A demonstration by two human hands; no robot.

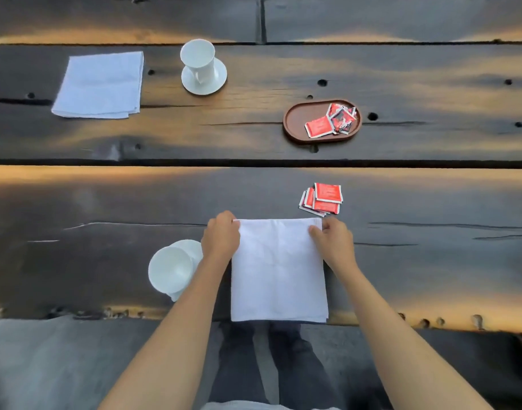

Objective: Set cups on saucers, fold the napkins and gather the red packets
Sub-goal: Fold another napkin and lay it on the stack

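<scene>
A white napkin [279, 270] lies folded at the table's near edge. My left hand [221, 239] pinches its far left corner and my right hand [332, 239] pinches its far right corner. A white cup [171, 269] sits on a saucer [191, 247] just left of my left wrist. A loose pile of red packets [321, 199] lies on the table beyond my right hand. More red packets [330, 119] lie in a brown oval tray [295, 119] farther back. A second folded napkin [101, 84] lies at the far left, with another cup [197, 57] on its saucer [216, 81] beside it.
The dark wooden plank table [431, 202] has gaps between its boards and a rough near edge. Below that edge I see my legs in dark trousers [283, 365] and a grey floor.
</scene>
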